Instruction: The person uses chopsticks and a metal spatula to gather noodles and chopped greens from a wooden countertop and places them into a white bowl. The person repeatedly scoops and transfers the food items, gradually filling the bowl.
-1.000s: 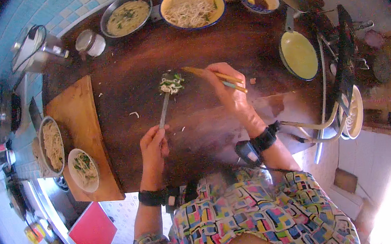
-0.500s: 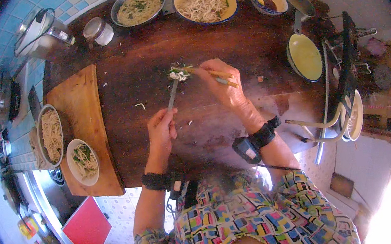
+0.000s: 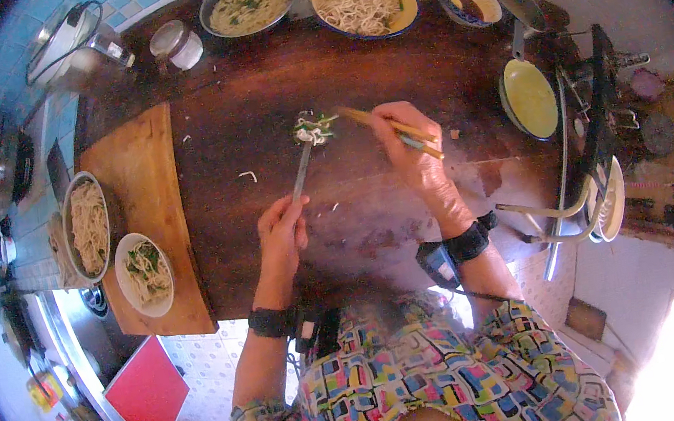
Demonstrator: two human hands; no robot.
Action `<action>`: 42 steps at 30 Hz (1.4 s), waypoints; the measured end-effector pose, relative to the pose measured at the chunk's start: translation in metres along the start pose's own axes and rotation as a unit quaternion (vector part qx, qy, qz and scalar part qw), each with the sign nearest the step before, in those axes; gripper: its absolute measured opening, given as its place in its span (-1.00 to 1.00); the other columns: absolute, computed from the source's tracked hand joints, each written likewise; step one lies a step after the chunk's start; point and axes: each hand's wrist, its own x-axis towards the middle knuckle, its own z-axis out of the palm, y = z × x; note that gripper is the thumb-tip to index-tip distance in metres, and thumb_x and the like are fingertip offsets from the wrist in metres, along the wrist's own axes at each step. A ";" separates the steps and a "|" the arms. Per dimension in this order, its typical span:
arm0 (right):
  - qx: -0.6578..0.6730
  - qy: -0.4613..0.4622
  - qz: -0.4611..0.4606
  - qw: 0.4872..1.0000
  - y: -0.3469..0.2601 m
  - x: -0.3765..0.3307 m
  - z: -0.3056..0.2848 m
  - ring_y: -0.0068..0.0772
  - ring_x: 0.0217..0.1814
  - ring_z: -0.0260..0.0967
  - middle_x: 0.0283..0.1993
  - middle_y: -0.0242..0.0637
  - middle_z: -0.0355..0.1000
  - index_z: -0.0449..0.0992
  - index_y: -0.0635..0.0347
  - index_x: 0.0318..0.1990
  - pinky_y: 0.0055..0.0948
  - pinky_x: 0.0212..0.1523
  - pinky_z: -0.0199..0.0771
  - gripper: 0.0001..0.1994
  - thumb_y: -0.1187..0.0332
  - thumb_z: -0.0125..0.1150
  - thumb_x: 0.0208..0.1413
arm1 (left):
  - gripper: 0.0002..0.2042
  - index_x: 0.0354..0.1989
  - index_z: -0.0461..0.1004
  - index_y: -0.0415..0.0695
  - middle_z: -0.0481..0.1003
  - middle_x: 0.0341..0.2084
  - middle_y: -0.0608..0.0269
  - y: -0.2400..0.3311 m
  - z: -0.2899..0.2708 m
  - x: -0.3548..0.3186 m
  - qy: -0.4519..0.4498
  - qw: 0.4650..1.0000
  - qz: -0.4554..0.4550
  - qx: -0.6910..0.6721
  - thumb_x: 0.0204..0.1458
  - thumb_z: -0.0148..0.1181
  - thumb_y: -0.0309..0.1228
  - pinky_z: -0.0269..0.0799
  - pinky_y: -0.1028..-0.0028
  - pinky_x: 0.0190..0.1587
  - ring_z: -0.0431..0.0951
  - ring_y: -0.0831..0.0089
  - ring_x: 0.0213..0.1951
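Note:
My left hand (image 3: 279, 233) is closed round the lower end of a long flat grey utensil (image 3: 302, 171). At its far end sits a small clump of pale noodles with green leaves (image 3: 313, 131), which hides the utensil's head. My right hand (image 3: 418, 150) grips a pair of wooden chopsticks (image 3: 373, 118) with light blue on their rear part. The chopstick tips point left toward the clump, just to its right. Both hands are over the middle of the dark wooden table (image 3: 254, 86).
On a cutting board (image 3: 150, 162) at left stand a bowl of noodles (image 3: 89, 228) and a bowl of noodles with greens (image 3: 146, 276). Along the back are a jar (image 3: 182, 48), a metal bowl (image 3: 245, 7), a yellow plate of noodles (image 3: 366, 5) and a sauce bowl (image 3: 476, 8). A yellow ladle (image 3: 529, 98) lies right.
My right hand has moved to the right, drawing the chopstick tips away from the food clump. My left hand still holds the utensil in nearly the same place. The view has shifted slightly.

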 end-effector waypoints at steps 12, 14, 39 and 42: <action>0.014 -0.006 0.128 0.992 -0.007 -0.036 -0.001 -0.62 -0.40 0.34 -0.39 -0.34 0.44 0.49 0.26 -0.34 -0.61 -0.35 0.36 -0.91 0.46 0.16 -0.01 | -0.83 -0.24 0.47 -0.19 0.30 -0.75 0.45 -0.010 -0.050 -0.063 0.029 0.999 -0.029 0.027 0.04 0.06 -0.40 0.00 0.69 -0.77 0.16 0.70 -0.80; 0.042 -0.020 0.080 0.996 -0.009 -0.035 0.006 -0.60 -0.38 0.34 -0.39 -0.33 0.43 0.48 0.27 -0.33 -0.61 -0.34 0.36 -0.91 0.48 0.17 -0.02 | -0.83 -0.24 0.47 -0.19 0.30 -0.74 0.45 -0.013 -0.051 -0.063 0.035 0.999 -0.023 0.021 0.05 0.06 -0.41 -0.01 0.69 -0.77 0.17 0.71 -0.79; 0.018 -0.109 -0.038 0.993 -0.039 -0.030 0.024 -0.19 -0.37 0.41 -0.40 -0.17 0.43 0.48 0.24 -0.38 -0.38 -0.36 0.42 -0.90 0.45 0.22 -0.07 | -0.87 -0.31 0.51 -0.15 0.22 -0.75 0.49 -0.029 -0.044 -0.049 0.038 0.999 0.012 -0.010 0.02 0.11 -0.40 -0.05 0.66 -0.74 0.12 0.73 -0.77; 0.039 -0.124 -0.016 0.991 -0.045 -0.030 0.031 -0.19 -0.38 0.41 -0.40 -0.16 0.43 0.48 0.24 -0.38 -0.37 -0.37 0.42 -0.91 0.45 0.22 -0.06 | -0.86 -0.29 0.50 -0.15 0.21 -0.76 0.50 -0.027 -0.055 -0.067 0.062 0.998 0.017 0.023 0.04 0.08 -0.40 -0.07 0.66 -0.73 0.11 0.73 -0.77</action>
